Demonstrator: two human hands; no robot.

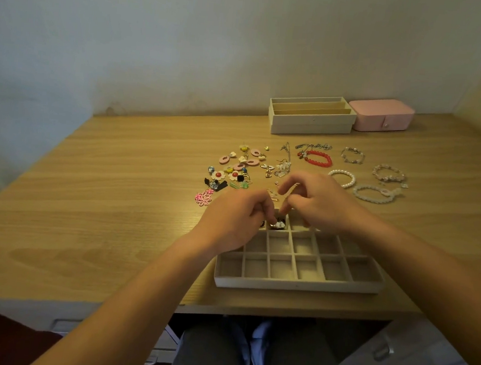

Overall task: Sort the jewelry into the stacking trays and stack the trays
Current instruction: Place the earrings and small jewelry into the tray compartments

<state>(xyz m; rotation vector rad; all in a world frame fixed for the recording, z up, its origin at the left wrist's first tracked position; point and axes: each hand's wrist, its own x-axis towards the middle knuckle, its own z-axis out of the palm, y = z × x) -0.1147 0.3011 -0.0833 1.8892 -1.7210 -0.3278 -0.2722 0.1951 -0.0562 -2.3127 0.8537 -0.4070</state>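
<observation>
Wood-grain desk (pixel 115 200), seen from above, person seated at its near edge.

Grid tray (pixel 297 287) — pale, felt-lined, many small square cells — sits near the front edge, right of centre. Near and middle rows look bare. Both hands work over the far row.

Left hand (pixel 239 220): fingers curled down into a far-row cell, tips pinched on a silver piece (pixel 277 224) with white on it. Something dark lies in that cell too; too small to tell what.

Right hand (pixel 319 203): above the tray's far edge, just right of the left hand. Thumb and fingertips are drawn together on a thin gold piece (pixel 293 187); its shape is blurred. The two hands are nearly touching.

Loose jewelry lies beyond the tray:
- earrings (pixel 234 170), a mixed heap left of centre — pink ovals, white flowers with red centres, yellow and blue bits
- pink flower (pixel 204 197), apart at the heap's near-left edge
- chains (pixel 313 146) at the far side, touching the red bracelet (pixel 320 158)
- pearl bracelet (pixel 344 178) just past the right hand
- clear bracelet (pixel 373 194) beside it, two more beaded ones farther right

Tray stack (pixel 311 121) stands against the wall, its top tray split into long channels. Pink box (pixel 381 116) is just beside it on the right, closed.
</observation>
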